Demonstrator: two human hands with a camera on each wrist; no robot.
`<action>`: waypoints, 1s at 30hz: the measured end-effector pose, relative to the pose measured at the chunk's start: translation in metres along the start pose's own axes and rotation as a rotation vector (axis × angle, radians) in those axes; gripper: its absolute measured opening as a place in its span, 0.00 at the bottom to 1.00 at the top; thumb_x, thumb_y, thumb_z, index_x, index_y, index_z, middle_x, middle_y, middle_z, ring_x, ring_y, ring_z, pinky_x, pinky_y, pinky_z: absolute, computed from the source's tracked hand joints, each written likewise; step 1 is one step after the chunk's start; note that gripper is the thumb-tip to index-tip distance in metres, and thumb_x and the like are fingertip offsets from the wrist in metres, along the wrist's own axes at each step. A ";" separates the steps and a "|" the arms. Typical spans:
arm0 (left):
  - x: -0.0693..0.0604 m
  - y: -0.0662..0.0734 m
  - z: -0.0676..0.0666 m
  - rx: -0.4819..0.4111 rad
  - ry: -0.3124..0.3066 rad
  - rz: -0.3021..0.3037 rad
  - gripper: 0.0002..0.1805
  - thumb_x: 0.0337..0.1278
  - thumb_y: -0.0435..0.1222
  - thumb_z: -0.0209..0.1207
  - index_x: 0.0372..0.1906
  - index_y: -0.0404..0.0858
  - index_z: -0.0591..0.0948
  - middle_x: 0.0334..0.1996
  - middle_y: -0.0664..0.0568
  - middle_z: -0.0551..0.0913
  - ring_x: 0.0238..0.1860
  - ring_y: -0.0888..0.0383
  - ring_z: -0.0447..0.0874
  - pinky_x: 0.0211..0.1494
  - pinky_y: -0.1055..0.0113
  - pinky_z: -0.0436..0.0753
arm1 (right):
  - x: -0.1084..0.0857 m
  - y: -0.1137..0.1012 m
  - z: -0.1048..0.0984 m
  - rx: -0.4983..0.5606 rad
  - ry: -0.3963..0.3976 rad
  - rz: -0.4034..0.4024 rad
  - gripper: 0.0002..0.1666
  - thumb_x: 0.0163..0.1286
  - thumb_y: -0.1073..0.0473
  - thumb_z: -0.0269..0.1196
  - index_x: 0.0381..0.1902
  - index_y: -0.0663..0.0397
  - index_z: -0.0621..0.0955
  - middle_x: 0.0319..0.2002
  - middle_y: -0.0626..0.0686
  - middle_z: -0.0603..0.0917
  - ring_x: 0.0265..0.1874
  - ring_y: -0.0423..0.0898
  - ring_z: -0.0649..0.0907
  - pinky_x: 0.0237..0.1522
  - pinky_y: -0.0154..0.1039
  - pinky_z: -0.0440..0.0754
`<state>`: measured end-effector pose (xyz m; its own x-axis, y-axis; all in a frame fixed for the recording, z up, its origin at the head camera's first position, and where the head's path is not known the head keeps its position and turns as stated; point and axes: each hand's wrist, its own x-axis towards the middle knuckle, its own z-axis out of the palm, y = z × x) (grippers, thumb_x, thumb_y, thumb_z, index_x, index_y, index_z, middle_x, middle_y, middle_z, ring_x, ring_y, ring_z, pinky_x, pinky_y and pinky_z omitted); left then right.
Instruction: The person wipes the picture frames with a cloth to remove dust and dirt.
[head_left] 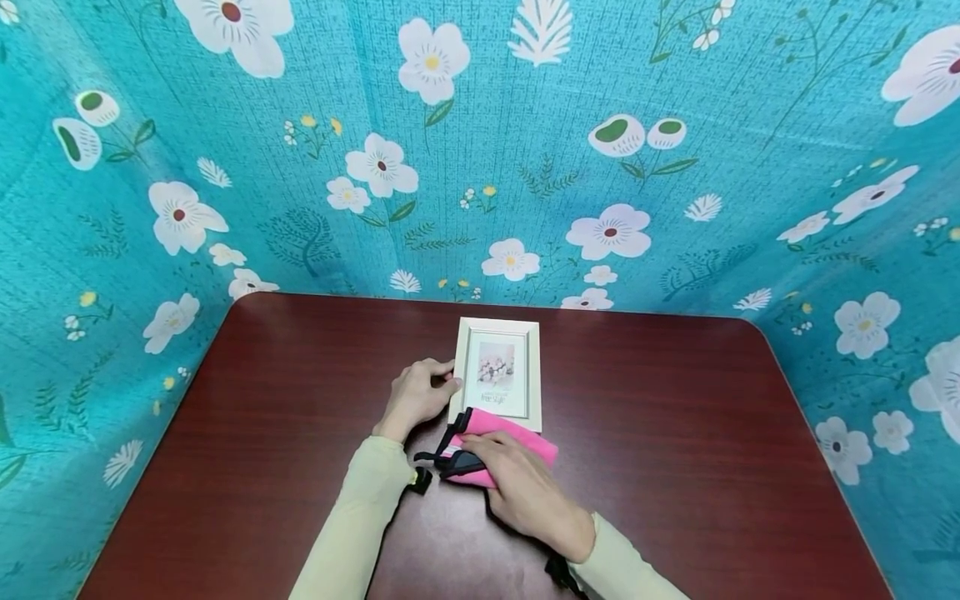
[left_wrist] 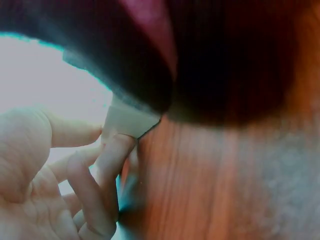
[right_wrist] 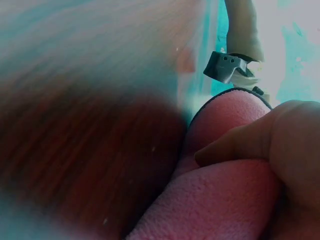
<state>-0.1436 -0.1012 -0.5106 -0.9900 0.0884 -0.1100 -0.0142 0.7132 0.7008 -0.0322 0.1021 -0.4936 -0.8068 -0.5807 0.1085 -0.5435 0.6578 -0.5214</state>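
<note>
A cream-white picture frame with a small pink floral print lies at the far middle of the table. My left hand pinches its left side between thumb and fingers; the left wrist view shows the frame's pale corner at those fingertips. My right hand grips a folded pink cloth with black edging and straps, over the frame's lower edge. Close up in the right wrist view, the thumb sinks into the cloth's fuzzy pink surface. The cloth covers the frame's lower-left corner in the head view.
The dark red-brown table has rounded far corners. A blue floral curtain hangs behind it and along both sides. A black wrist camera mount sits at the left sleeve, close to the cloth's straps.
</note>
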 end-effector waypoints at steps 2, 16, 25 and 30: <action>0.000 0.000 0.000 0.000 -0.002 0.002 0.22 0.70 0.46 0.68 0.66 0.48 0.87 0.53 0.54 0.89 0.60 0.47 0.86 0.66 0.41 0.77 | -0.002 0.002 -0.001 0.000 0.009 0.001 0.45 0.53 0.81 0.65 0.71 0.55 0.80 0.68 0.49 0.84 0.67 0.47 0.81 0.66 0.48 0.83; 0.000 -0.001 0.003 0.008 -0.018 -0.027 0.23 0.71 0.46 0.67 0.67 0.49 0.85 0.56 0.53 0.88 0.63 0.46 0.84 0.67 0.41 0.77 | -0.025 0.017 -0.009 -0.023 0.033 0.081 0.44 0.55 0.77 0.65 0.71 0.48 0.81 0.66 0.47 0.85 0.66 0.44 0.82 0.60 0.48 0.86; 0.001 0.000 0.002 -0.004 -0.007 -0.019 0.22 0.70 0.46 0.67 0.66 0.49 0.86 0.54 0.54 0.89 0.61 0.46 0.85 0.66 0.42 0.77 | -0.039 0.025 -0.019 -0.043 0.053 0.130 0.45 0.54 0.78 0.64 0.70 0.46 0.82 0.64 0.46 0.85 0.65 0.43 0.83 0.52 0.46 0.87; 0.002 0.000 0.001 -0.003 0.004 -0.019 0.22 0.70 0.46 0.67 0.66 0.49 0.87 0.54 0.55 0.89 0.60 0.47 0.85 0.66 0.42 0.78 | -0.044 0.031 -0.024 -0.045 0.076 0.154 0.45 0.55 0.80 0.62 0.70 0.45 0.82 0.63 0.45 0.86 0.63 0.42 0.83 0.50 0.44 0.87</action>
<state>-0.1449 -0.1003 -0.5116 -0.9901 0.0723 -0.1206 -0.0333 0.7126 0.7008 -0.0192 0.1593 -0.4945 -0.8958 -0.4344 0.0943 -0.4201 0.7581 -0.4988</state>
